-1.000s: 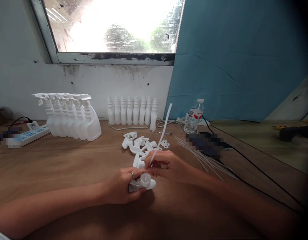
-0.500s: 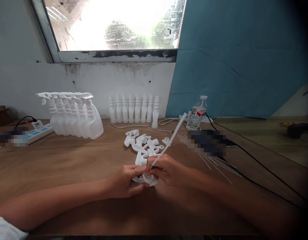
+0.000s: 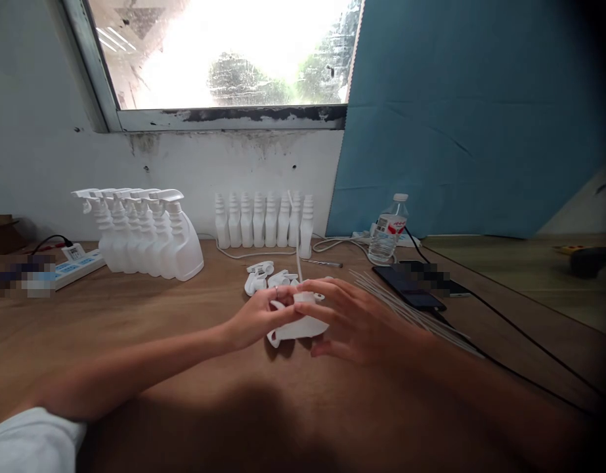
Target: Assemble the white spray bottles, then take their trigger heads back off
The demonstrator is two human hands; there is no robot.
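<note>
A white trigger spray head (image 3: 303,328), a dip tube (image 3: 299,263) rising nearly upright at its collar.
The left hand (image 3: 251,322) grasps it over the wooden table (image 3: 150,309); the right hand (image 3: 356,322) curves fingers about it, thumb apart, gripping or not I can't tell. Just beyond it lie loose trigger heads (image 3: 256,282); to its right, thin tubes (image 3: 389,301).

Bright window (image 3: 224,56), stained white wall (image 3: 224,161), blue cloth (image 3: 455,118)
</note>
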